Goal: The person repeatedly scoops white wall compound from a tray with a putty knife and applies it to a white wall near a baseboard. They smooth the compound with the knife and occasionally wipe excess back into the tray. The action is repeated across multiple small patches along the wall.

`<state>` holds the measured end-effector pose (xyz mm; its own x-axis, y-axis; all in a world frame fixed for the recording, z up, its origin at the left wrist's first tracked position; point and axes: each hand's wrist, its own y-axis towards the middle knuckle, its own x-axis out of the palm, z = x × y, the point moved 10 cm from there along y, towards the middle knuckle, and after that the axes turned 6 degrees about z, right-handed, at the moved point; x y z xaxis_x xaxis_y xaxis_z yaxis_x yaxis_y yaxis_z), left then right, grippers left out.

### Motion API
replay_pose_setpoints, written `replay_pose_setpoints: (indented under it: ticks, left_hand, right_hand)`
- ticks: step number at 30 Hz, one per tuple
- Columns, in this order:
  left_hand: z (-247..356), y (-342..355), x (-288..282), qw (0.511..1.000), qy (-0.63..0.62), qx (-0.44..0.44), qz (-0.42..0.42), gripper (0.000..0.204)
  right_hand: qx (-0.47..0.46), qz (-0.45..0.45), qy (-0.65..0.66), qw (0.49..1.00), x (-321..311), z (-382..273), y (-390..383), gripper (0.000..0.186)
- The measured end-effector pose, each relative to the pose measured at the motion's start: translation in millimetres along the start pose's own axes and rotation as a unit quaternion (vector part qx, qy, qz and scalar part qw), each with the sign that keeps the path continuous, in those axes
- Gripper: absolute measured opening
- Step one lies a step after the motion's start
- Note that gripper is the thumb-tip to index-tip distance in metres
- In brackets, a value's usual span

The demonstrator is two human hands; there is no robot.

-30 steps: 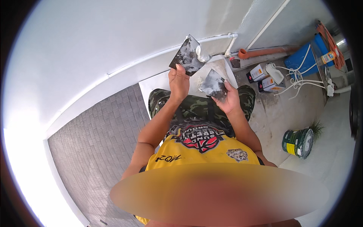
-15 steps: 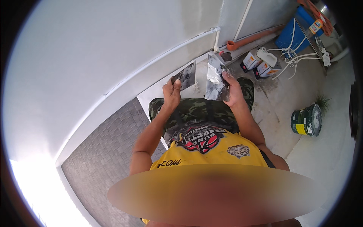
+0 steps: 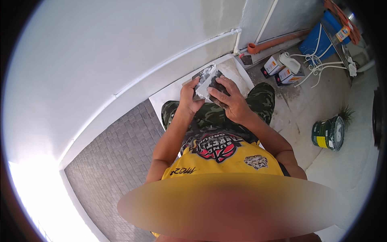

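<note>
My left hand [image 3: 188, 97] grips a dark, flat rectangular putty spreader [image 3: 205, 73] smeared with white paste, its thumb along the near edge. A second flat putty spreader [image 3: 214, 83] is in my right hand [image 3: 237, 105], with fingers spread across its dark upper face. The two blades overlap and appear to touch, with white paste along the edge between them. Part of the left spreader is hidden behind the right one. Both hands are above a white board [image 3: 164, 92], in front of my camouflage-clad knees.
A pale wall with a white pipe [image 3: 177, 53] runs behind the board. To the right are two rectangular cans [image 3: 289, 76], a white jug [image 3: 290, 62], a white scrolled metal frame [image 3: 316, 64], a blue bin [image 3: 318, 44], an orange pipe [image 3: 278, 43] and a dark green bucket [image 3: 328, 133]. Grey pavers [image 3: 117, 161] lie left.
The two spreaders, held apart before, have come together. My right hand has moved left and turned over, its fingers now on top of its spreader. The view has shifted slightly.
</note>
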<state>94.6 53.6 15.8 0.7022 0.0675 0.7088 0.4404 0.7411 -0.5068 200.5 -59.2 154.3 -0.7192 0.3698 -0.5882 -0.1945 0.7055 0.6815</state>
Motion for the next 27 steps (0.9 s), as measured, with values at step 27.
replay_pose_setpoints:
  ticks: [27]
  left_hand:
    - [82,-40,21,0.829,0.452,0.326,0.04,0.032]
  right_hand:
    - [0.217,0.195,0.528,0.798,-26,57,4,0.046]
